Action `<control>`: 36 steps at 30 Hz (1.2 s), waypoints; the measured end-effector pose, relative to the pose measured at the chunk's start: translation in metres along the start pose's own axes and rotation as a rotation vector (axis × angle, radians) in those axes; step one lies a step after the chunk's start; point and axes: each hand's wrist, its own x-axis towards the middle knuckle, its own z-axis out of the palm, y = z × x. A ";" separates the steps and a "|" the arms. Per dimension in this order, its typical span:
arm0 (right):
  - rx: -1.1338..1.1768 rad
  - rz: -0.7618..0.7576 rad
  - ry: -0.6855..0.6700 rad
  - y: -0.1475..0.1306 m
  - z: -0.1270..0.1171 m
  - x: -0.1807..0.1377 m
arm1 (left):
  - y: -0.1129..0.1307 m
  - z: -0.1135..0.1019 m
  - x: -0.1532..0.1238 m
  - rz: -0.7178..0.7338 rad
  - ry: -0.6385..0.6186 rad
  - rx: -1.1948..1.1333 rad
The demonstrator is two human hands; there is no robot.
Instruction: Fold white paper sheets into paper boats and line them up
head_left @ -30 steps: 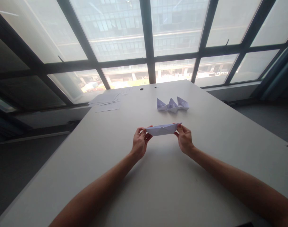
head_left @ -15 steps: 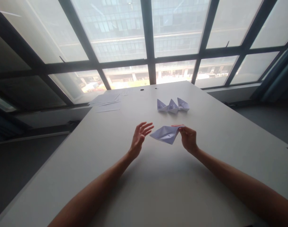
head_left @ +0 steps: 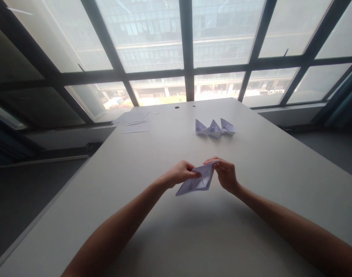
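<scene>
A folded white paper boat (head_left: 196, 182) hangs tilted just above the white table (head_left: 193, 231), its long end pointing down and left. My left hand (head_left: 180, 173) pinches its upper left side with closed fingers. My right hand (head_left: 225, 173) grips the upper right corner, fingers curled round the paper. Both hands are close together over the middle of the table.
Three finished paper boats (head_left: 215, 128) stand in a row farther back on the table. Loose white sheets (head_left: 134, 121) lie at the far left corner. Two small round holes (head_left: 176, 107) sit near the far edge, below large windows.
The boat was stretched flat between both hands, then my left hand let go and opened. Now my left hand has closed on the paper again and the boat has tilted downward.
</scene>
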 end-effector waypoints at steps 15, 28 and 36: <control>-0.286 0.145 0.400 0.001 0.012 0.006 | -0.004 0.060 -0.002 0.140 0.076 -0.193; 0.066 0.386 -0.072 0.014 -0.007 0.011 | -0.032 0.044 0.014 0.029 0.032 -0.653; 0.175 0.416 -0.098 0.013 -0.003 0.003 | -0.029 0.049 0.009 0.017 -0.030 -0.695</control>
